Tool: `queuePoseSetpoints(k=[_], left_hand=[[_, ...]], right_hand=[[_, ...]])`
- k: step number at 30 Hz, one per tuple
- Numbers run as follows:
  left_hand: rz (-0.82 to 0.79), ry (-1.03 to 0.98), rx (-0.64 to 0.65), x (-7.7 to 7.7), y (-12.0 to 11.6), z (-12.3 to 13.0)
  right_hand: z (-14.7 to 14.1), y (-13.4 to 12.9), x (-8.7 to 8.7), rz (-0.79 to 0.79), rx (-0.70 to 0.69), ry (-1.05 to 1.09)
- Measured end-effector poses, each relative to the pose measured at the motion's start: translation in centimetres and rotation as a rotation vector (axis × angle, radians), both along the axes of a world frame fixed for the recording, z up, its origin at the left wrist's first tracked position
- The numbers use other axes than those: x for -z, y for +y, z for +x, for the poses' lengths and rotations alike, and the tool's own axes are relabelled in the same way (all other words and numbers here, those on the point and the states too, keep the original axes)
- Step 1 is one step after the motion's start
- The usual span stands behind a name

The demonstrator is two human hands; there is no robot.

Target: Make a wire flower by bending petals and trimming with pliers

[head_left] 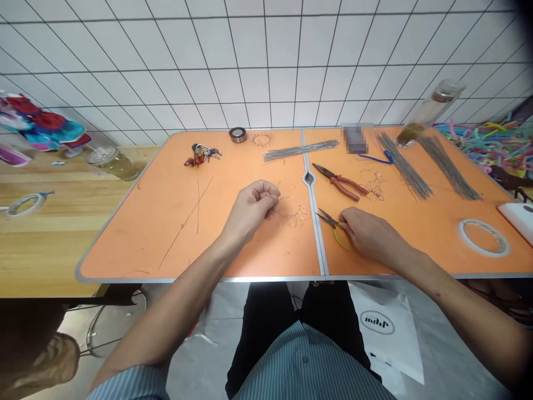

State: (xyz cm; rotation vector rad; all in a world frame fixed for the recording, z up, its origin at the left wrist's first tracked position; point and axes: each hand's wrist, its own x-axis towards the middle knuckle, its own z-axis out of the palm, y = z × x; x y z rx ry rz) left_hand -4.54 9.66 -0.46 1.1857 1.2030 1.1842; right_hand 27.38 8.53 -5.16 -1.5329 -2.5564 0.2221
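Observation:
Over the middle of the orange table, my left hand is closed in a pinch on a thin copper-coloured wire with small loops, which trails to the right. My right hand is closed around the handles of small yellow-handled pliers. Their open jaws point up and left across the table's metal seam. Just above them lie larger red-handled pliers, with another looped wire at their handles.
Wire bundles lie at the back and right. A keyring, black tape, white tape roll and leaning glass bottle are around. Loose wires lie at left. The tiled wall stands behind.

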Motion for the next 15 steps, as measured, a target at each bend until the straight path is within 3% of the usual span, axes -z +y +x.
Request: queuePoseSetpoints(k=[4,9,11,15], left_hand=[[-0.100,-0.204,-0.060,-0.5,2.2,0.9],[-0.117,-0.305,-0.019,-1.0,3.8,2.8],[-0.103,-0.354,0.028,-1.0,4.0,3.4],[-0.053,-0.404,0.014,-0.4,4.7,3.6]], right_hand=[[-0.9,0.2,-1.4,-0.100,0.117,0.266],[-5.5,2.0,-3.4,-0.172,0.202,0.717],[-7.5,3.2,-3.8,-0.223,0.184,0.857],[-10.2,5.3,-3.8,-0.329,0.129,0.932]])
